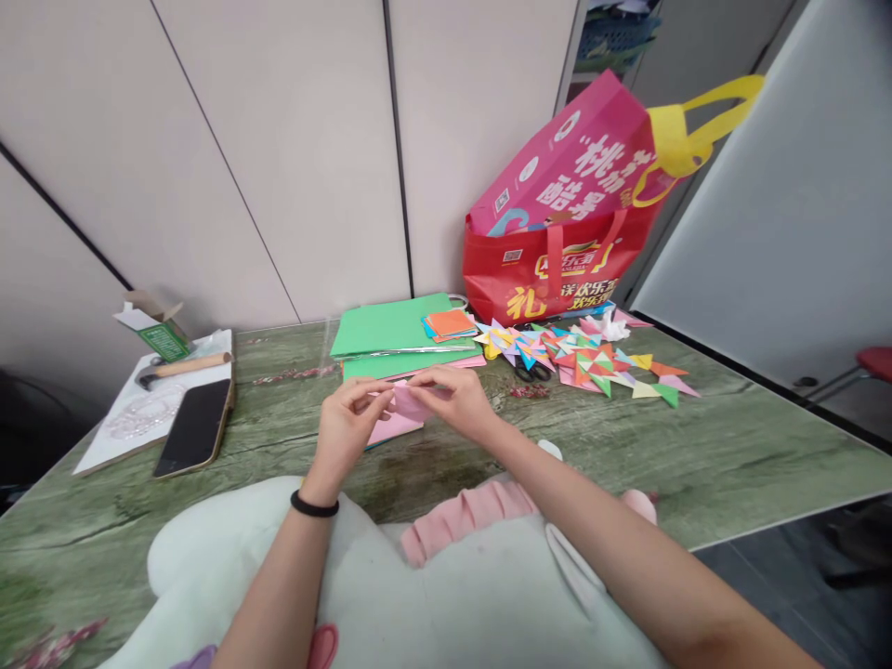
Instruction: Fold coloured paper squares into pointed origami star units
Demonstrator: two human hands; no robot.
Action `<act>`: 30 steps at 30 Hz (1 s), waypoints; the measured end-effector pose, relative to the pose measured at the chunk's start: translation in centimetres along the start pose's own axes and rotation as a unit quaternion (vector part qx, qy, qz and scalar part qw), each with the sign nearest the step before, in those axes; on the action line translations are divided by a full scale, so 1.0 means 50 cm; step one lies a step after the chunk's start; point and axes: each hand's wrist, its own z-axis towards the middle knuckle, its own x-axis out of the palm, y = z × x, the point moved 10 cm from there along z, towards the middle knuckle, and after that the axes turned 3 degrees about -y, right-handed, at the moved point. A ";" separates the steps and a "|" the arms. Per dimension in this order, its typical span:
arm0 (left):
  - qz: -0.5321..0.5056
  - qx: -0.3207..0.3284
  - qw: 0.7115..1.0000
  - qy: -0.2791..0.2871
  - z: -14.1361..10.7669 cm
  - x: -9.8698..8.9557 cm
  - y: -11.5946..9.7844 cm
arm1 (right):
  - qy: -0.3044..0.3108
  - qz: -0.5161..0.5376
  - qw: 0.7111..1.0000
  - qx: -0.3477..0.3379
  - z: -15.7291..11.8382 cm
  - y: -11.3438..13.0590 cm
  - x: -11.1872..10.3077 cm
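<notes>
Between my two hands is a small piece of pink paper [410,401], raised a little over the table. My left hand [350,416], with a black band at the wrist, pinches its left side between thumb and fingers. On the other side my right hand [456,398] grips the paper's right edge the same way. Beneath them lies a stack of pink paper [395,428], partly covered by my fingers. Behind the hands are green sheets [390,325] with a small pile of orange-topped paper squares [450,323] on them.
Many folded paper triangles [599,362] spread at the right, near black scissors [532,371]. A red bag [508,279] stands behind. At left are a phone [195,427], a hammer [185,366] and a small green box [163,339]. A pale plush toy [432,604] fills the front.
</notes>
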 end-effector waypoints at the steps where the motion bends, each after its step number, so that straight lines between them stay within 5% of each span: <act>1: 0.025 0.020 0.999 -0.010 0.002 -0.006 -0.007 | -0.003 0.016 1.000 0.020 0.001 -0.005 -0.001; 8: 0.100 0.024 0.995 0.000 -0.002 0.005 -0.015 | -0.008 0.142 0.981 0.130 -0.003 -0.032 0.009; 30: 0.183 0.142 0.972 0.031 -0.019 0.032 -0.042 | 0.039 0.169 0.974 0.144 -0.002 -0.038 0.026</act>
